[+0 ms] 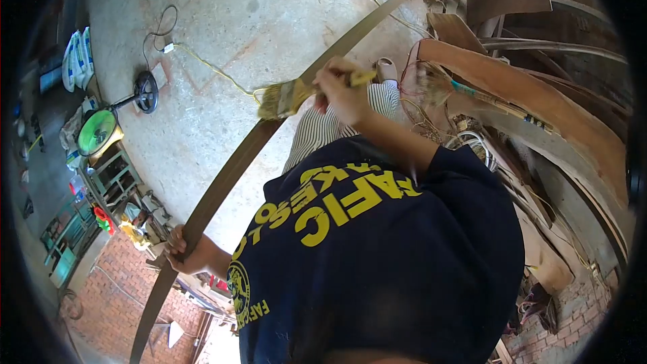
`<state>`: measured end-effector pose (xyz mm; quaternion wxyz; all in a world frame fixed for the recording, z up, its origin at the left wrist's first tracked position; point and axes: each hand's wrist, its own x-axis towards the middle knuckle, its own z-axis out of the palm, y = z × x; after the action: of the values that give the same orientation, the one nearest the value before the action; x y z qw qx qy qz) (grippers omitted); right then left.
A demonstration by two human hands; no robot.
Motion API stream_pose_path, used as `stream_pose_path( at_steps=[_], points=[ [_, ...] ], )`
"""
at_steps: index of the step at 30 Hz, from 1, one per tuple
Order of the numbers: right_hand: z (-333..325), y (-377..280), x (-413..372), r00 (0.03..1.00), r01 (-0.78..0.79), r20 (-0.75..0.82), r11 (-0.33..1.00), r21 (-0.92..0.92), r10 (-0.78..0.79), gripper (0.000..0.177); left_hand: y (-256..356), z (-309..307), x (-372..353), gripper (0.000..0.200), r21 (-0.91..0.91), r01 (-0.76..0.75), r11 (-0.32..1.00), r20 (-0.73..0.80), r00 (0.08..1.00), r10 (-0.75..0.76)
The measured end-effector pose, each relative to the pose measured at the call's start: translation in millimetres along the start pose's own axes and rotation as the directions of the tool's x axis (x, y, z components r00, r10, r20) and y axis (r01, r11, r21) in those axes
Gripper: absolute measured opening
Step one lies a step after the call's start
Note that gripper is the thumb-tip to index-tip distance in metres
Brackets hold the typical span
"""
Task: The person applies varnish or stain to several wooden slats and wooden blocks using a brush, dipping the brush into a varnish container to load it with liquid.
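Observation:
My left hand point(191, 253) is wrapped round a long, narrow, slightly curved wooden strip point(226, 178), toward its lower end. The strip runs diagonally from the bottom left up to the top right. In my right hand point(342, 91) is a wide paintbrush point(282, 99) with a yellow handle. Its bristles lie over the middle of the strip and look to be touching it. My right fingers hide part of the handle. Beneath the brush, the strip is partly covered.
Curved wooden boards point(526, 84) are stacked along the right side, with a straw broom point(438, 87) among them. A green fan point(98, 132) stands at the left. A yellow cord point(216, 67) crosses the concrete floor point(222, 20). Brick paving point(125, 283) shows at lower left.

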<state>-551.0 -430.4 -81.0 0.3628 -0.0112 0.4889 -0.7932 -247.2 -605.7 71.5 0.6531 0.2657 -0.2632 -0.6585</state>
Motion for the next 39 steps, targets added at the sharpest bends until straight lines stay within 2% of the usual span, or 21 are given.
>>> stream_pose_path(
  at_steps=[2,4,5,7,9,10,12,14,16,17,19,23,25,26,29,30,32,34,36,37,39],
  points=[
    [-47.4,-0.4,31.3,0.987,-0.039,-0.162,0.985,-0.167,0.011,0.016,3.2,0.9,-3.2,0.017,0.03,-0.016,0.999,0.014,1.0,0.016],
    [-105.3,-14.8,64.1,0.96,0.126,-0.191,0.923,-0.363,-0.206,0.016,5.3,6.2,-8.5,0.016,0.059,-0.016,0.998,0.034,0.999,0.014],
    [-140.0,-7.4,92.5,0.909,0.061,-0.346,0.896,-0.44,-0.232,0.015,7.3,9.1,-10.0,0.015,0.08,-0.013,0.997,0.049,0.999,0.009],
    [-198.1,-4.1,141.0,0.869,0.249,-0.259,0.825,-0.508,-0.422,0.015,8.4,16.2,-14.4,0.019,0.108,-0.053,0.993,0.021,0.999,0.051],
    [-214.1,-5.2,178.4,0.869,0.309,-0.214,0.827,-0.469,-0.445,0.019,6.0,25.2,-22.3,0.023,0.119,-0.076,0.99,-0.002,0.997,0.077],
    [-213.0,0.4,181.3,0.867,0.303,-0.229,0.833,-0.463,-0.443,0.019,7.0,28.2,-22.4,0.02,0.091,-0.062,0.994,-0.011,0.998,0.064],
    [-179.2,-3.7,181.1,0.876,0.127,-0.22,0.645,-0.754,-0.429,0.018,10.7,35.6,-19.6,0.018,0.075,-0.041,0.996,-0.005,0.999,0.041],
    [-103.5,-41.8,119.0,0.919,-0.006,-0.313,0.785,-0.619,-0.239,0.018,11.1,40.7,-19.8,0.018,0.052,-0.035,0.998,0.046,0.998,0.033],
    [-79.4,-28.6,83.2,0.96,0.193,-0.061,0.802,-0.565,-0.275,0.02,8.7,46.9,-23.9,0.018,0.093,-0.086,0.992,0.027,0.996,0.084],
    [-73.4,-38.2,72.4,0.96,0.195,-0.057,0.802,-0.564,-0.274,0.02,7.9,52.0,-29.1,0.019,0.12,-0.116,0.986,0.014,0.993,0.115],
    [-69.4,-61.5,61.7,0.992,0.018,-0.115,0.957,-0.288,-0.053,0.023,8.8,56.8,-33.0,0.019,0.15,-0.155,0.977,0.002,0.988,0.156],
    [-175.0,-48.2,134.6,0.885,0.089,-0.379,0.899,-0.43,-0.269,0.025,12.5,61.7,-35.6,0.019,0.17,-0.164,0.972,-0.009,0.986,0.168],
    [-242.2,-29.7,178.2,0.821,0.153,-0.374,0.798,-0.583,-0.431,0.019,11.3,61.9,-40.1,0.02,0.18,-0.152,0.972,-0.025,0.987,0.159],
    [-239.1,-34.4,179.3,0.824,0.151,-0.37,0.795,-0.588,-0.43,0.019,9.0,61.3,-43.6,0.02,0.183,-0.146,0.972,-0.036,0.987,0.155],
    [-188.5,-46.5,170.7,0.785,0.069,-0.295,0.55,-0.832,-0.545,0.017,14.5,57.6,-46.9,0.02,0.16,-0.12,0.98,-0.002,0.993,0.122],
    [-173.1,-48.2,156.9,0.788,0.068,-0.296,0.555,-0.829,-0.54,0.017,18.4,55.7,-46.2,0.02,0.128,-0.093,0.987,0.044,0.995,0.088],
    [-150.3,-53.0,129.5,0.74,0.229,-0.29,0.632,-0.74,-0.607,0.018,16.9,62.4,-47.5,0.021,0.128,-0.083,0.988,0.062,0.995,0.076],
    [-177.4,-58.9,128.7,0.709,0.308,-0.313,0.677,-0.669,-0.632,0.02,21.5,62.0,-46.9,0.022,0.129,-0.072,0.989,0.08,0.995,0.062],
    [-221.6,-53.6,145.5,0.575,0.156,-0.22,0.369,-0.916,-0.788,0.02,30.1,50.1,-42.3,0.01,0.125,0.022,0.992,0.332,0.941,-0.063],
    [-227.3,-46.1,144.3,0.576,0.154,-0.217,0.365,-0.918,-0.788,0.02,33.1,47.1,-46.9,0.01,0.124,0.025,0.992,0.328,0.943,-0.065],
    [-219.7,-39.0,144.3,0.757,0.12,-0.391,0.7,-0.704,-0.523,0.021,34.0,46.6,-53.1,0.011,0.134,0.019,0.991,0.32,0.946,-0.061]
  ],
)
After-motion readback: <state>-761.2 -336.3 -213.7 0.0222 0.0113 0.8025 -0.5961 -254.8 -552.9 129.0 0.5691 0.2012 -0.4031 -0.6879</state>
